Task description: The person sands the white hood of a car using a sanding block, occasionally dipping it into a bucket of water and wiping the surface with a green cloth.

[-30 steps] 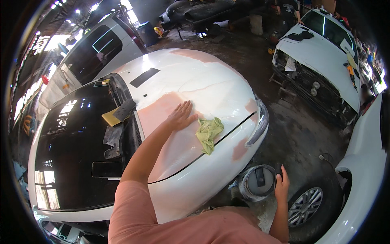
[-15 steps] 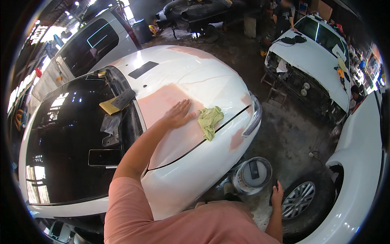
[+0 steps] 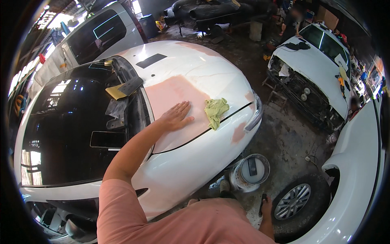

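Note:
My left hand [image 3: 176, 116] lies flat with its fingers out on a pinkish, filler-coloured patch [image 3: 172, 89] of the white car hood [image 3: 211, 81]. A crumpled yellow-green cloth [image 3: 216, 112] rests on the hood just right of that hand, not touching it. Low beside my body, my right hand [image 3: 266, 206] is closed around a small dark object [image 3: 263, 200], whose kind I cannot make out. Left of that hand stands a whitish bucket [image 3: 243, 179] with a dark flat block [image 3: 252, 166] on top.
A phone-like dark slab [image 3: 107, 139], a yellow pad [image 3: 116, 92] and a dark sheet [image 3: 132, 86] lie by the windshield. Another dark sheet [image 3: 151, 61] is on the hood. A wheel [image 3: 294, 203] and white car panel [image 3: 357, 171] stand right. A person [image 3: 291, 24] is beside the far white car [image 3: 310, 55].
The view has shifted a little. My left hand has slid back over the patch, away from the cloth and towards me. My right hand has drawn slightly closer to my body.

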`<state>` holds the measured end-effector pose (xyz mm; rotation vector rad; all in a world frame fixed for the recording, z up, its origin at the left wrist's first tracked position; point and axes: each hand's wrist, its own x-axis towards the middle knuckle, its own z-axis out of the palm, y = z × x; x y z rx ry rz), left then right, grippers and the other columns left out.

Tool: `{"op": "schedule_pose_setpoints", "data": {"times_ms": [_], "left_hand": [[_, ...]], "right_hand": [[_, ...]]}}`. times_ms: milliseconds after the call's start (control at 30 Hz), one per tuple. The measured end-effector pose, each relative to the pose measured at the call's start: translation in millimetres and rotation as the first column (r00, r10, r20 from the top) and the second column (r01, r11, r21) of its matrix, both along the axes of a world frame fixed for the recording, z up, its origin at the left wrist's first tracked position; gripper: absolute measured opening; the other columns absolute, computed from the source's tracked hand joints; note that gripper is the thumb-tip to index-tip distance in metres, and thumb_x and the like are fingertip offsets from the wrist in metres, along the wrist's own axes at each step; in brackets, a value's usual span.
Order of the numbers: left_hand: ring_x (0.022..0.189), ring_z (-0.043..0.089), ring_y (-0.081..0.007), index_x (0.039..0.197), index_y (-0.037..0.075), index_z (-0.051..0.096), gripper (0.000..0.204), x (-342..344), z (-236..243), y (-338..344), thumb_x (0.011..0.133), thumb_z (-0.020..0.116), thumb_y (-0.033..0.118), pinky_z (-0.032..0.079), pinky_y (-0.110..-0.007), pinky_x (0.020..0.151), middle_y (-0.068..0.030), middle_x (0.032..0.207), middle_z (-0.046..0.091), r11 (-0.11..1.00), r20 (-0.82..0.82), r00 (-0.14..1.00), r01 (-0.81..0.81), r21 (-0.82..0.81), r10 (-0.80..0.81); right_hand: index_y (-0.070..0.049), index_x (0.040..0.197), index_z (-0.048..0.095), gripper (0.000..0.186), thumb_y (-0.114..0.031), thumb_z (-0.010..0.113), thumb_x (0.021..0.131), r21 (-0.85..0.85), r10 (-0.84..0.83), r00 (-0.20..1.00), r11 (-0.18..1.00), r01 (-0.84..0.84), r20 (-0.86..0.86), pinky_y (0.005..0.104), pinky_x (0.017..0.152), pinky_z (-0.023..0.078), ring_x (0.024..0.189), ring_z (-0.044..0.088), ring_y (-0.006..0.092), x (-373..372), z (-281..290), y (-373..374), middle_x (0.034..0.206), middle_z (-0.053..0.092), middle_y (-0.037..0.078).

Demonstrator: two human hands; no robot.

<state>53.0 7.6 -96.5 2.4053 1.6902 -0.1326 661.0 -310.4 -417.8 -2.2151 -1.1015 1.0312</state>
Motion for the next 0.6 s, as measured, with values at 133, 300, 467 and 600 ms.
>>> {"op": "schedule_pose_setpoints", "data": {"times_ms": [133, 300, 467, 600], "left_hand": [[0.165, 0.011, -0.0352, 0.166, -0.004, 0.023, 0.086, -2, -1, -12, 0.112, 0.025, 0.063, 0.008, -0.042, 0.135, -0.0240, 0.176, 0.016, 1.000, -0.011, 1.000, 0.012, 0.014, -0.012], [0.164, 0.013, -0.0351, 0.165, -0.005, 0.026, 0.086, -2, 6, -37, 0.112, 0.026, 0.063, 0.010, -0.042, 0.135, -0.0241, 0.175, 0.018, 1.000, -0.021, 1.000, 0.015, -0.007, -0.015], [0.162, 0.022, -0.0362, 0.161, -0.009, 0.032, 0.090, -10, 18, -65, 0.111, 0.027, 0.066, 0.016, -0.043, 0.134, -0.0269, 0.171, 0.027, 0.998, 0.009, 0.998, 0.058, -0.034, -0.058], [0.155, 0.037, -0.0352, 0.151, -0.006, 0.051, 0.087, 0, 39, -76, 0.110, 0.026, 0.067, 0.023, -0.046, 0.132, -0.0252, 0.163, 0.044, 0.998, 0.017, 1.000, 0.026, -0.058, -0.025]], "right_hand": [[0.006, 0.145, 0.058, 0.047, -0.008, 0.063, 0.100, -0.024, 0.003, 1.000, 1.000, -0.003, -0.004, 0.0430, 0.104, 0.050, 0.120, 0.068, 0.0354, 11, -55, -31, 0.134, 0.069, 0.024], [0.001, 0.143, 0.061, 0.046, -0.009, 0.065, 0.098, -0.190, 0.043, 0.998, 0.981, -0.035, 0.034, 0.0468, 0.100, 0.051, 0.116, 0.069, 0.0390, -3, -60, -59, 0.129, 0.070, 0.023], [0.001, 0.142, 0.062, 0.047, -0.014, 0.064, 0.097, -0.172, 0.040, 0.996, 0.985, -0.026, 0.076, 0.0497, 0.103, 0.050, 0.124, 0.066, 0.0450, 19, -84, -84, 0.133, 0.069, 0.028], [0.001, 0.142, 0.062, 0.048, -0.018, 0.065, 0.098, -0.250, 0.078, 0.984, 0.968, -0.035, 0.163, 0.0514, 0.107, 0.049, 0.128, 0.064, 0.0453, 35, -67, -75, 0.136, 0.067, 0.029]]}}
